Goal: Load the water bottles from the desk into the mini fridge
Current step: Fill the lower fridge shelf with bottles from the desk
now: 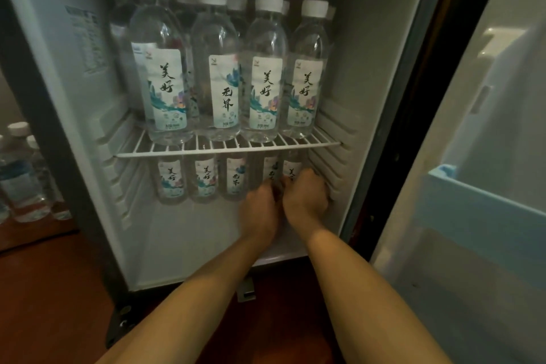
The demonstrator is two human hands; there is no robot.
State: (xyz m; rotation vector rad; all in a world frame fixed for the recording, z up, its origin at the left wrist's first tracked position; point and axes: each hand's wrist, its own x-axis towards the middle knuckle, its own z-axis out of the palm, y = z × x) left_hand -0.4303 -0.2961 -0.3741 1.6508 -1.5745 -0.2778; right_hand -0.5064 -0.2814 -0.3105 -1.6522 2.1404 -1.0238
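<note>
While both your hands are deep in the fridge [369, 68], the head view puts everything that matters just below the wire shelf [227, 151], at its right end.

Your left hand [261, 210] is curled round the fourth bottle [271, 167] of the row under the shelf. Your right hand [305, 196] is curled round the end bottle [292, 170], which stands close to the ribbed side wall. Both hands show only their backs, so the fingertips are hidden, but each looks wrapped round a bottle body rather than lying flat. The two hands touch or nearly touch.

Both bottles stand upright, long axis vertical, with their caps lost behind the shelf. They lie straight ahead of your knuckles, toward the back wall. Neither hand is nearer: each has its own bottle.

Left of them under the shelf, three bottles [204, 179] stand in line. Above the shelf, upright bottles [220, 91] fill it in at least two ranks.

Far left of the shelf, outside the cabinet, spare bottles [22, 177] wait on a wooden surface, so I judge the loading unfinished. The door [487, 186] hangs open to the right of the shelf.

When you let go, draw your hands straight back. I expect a sideways pull could tip the neighbouring bottles.
</note>
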